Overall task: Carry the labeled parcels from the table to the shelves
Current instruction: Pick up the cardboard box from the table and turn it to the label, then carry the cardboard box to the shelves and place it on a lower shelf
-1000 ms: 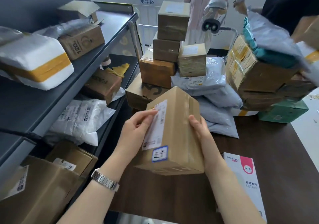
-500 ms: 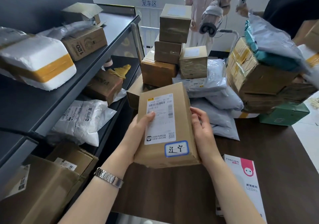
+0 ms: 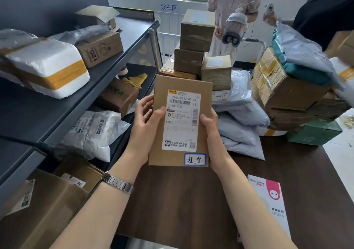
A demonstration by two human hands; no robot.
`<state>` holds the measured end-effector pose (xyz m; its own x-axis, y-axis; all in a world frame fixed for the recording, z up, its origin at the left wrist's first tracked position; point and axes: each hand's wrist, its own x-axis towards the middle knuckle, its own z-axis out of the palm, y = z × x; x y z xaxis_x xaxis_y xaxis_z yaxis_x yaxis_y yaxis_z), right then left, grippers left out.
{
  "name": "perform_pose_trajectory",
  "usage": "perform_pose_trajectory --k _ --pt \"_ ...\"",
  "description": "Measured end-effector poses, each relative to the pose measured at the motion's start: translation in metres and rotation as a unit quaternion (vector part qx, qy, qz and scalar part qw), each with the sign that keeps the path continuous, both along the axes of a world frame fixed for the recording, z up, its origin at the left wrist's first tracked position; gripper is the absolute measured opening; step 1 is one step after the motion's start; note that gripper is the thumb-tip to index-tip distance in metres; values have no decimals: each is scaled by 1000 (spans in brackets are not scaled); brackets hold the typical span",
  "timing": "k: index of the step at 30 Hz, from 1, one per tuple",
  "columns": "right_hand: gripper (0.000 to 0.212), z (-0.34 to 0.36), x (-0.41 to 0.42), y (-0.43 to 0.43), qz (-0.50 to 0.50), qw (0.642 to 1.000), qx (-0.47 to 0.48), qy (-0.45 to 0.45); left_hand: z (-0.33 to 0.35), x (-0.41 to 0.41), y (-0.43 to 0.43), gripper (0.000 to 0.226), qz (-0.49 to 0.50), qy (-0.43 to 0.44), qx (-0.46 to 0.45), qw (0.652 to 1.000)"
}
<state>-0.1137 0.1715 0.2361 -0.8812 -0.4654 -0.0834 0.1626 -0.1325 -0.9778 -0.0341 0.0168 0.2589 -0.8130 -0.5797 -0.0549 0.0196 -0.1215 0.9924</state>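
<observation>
Both hands were clamped on one parcel (image 3: 180,120), held clear above the desk (image 3: 182,200). Left hand (image 3: 146,122) gripped the left edge, thumb lying across the shipping label (image 3: 182,120). Right hand (image 3: 209,128) took the right edge, thumb on the front face beside the label. Parcel stood upright, label face toward the camera, tipped slightly back.

A small blue-bordered tag (image 3: 195,159) with handwritten characters sat at the lower right corner, below the shipping label. Judged: the step in hand was reading that tag before picking a shelf slot.

Shelves (image 3: 107,72) stood just to the left of the desk. Top tier carried a white foam box (image 3: 51,70) with yellow tape and a brown carton (image 3: 99,48); bare surface showed between and in front of them. The tier below held a white bag (image 3: 92,131) and another carton (image 3: 118,95), packed closer.

More parcels waited at the far end of the desk: stacked cartons (image 3: 195,43) and grey mailers (image 3: 239,118).

To do the step well, in my judgement:
- keep the two-sided grip; the box looked rigid and light enough to swing left without regripping
- lift the left thumb off the label if the print needs checking
- carry it across level, clear of the shelf edge
- set it down flat on bare shelf, tag facing out, not stacked on the bag.

Risk, as a guess: clipping the shelf lip on the way in.
</observation>
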Motion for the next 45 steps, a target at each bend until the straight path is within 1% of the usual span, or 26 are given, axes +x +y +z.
perform_pose_trajectory --k 2,4,6,7,8,11,14,16,18,21,22,26,29,31,35,38,40,43,45 --pt "68 14 -3 -1 -2 1000 -11 21 10 4 -4 37 9 20 1 1000" --pt "57 27 -5 -3 2 999 -33 35 23 10 -10 40 15 26 -13 999" --pt "48 35 -6 -3 -13 998 -53 42 35 18 -12 47 9 29 -47 998" --pt "49 38 -4 -3 -13 997 -65 35 37 22 -11 51 1 28 -53 998" --pt "54 40 -1 -3 1 997 -75 27 38 27 -10 52 -2 31 -45 999" --pt "75 49 13 -6 48 995 -86 12 47 47 0 47 13 24 -33 999" --pt "78 63 30 -3 86 991 -99 41 59 77 24 48 90 15 -37 995" --pt "77 70 46 1 125 984 -112 63 65 101 45 52 156 31 -27 987" --pt "68 74 59 5 133 980 -125 85 70 121 64 52 213 41 -15 976" --pt "34 82 98 23 204 962 -157 85 73 172 103 42 311 75 11 948" --pt "27 85 111 29 227 957 -157 87 75 191 115 40 337 81 17 938" --pt "16 99 186 43 327 928 -158 78 82 278 161 36 443 99 12 891" --pt "15 109 257 53 408 897 -160 65 89 355 198 47 502 104 -8 858" --pt "16 115 307 62 458 871 -165 60 94 407 226 50 542 106 -17 834" --pt "23 115 420 89 544 822 -157 54 97 515 287 47 627 91 -16 774" --pt "25 110 512 115 603 783 -146 44 91 600 337 38 675 91 -11 732" --pt "20 108 572 135 632 761 -145 35 90 653 372 36 691 78 -11 718" --pt "17 108 654 166 655 740 -152 18 93 726 419 37 704 61 -24 707" --pt "16 105 705 189 673 724 -152 7 92 770 450 37 726 57 -25 685"
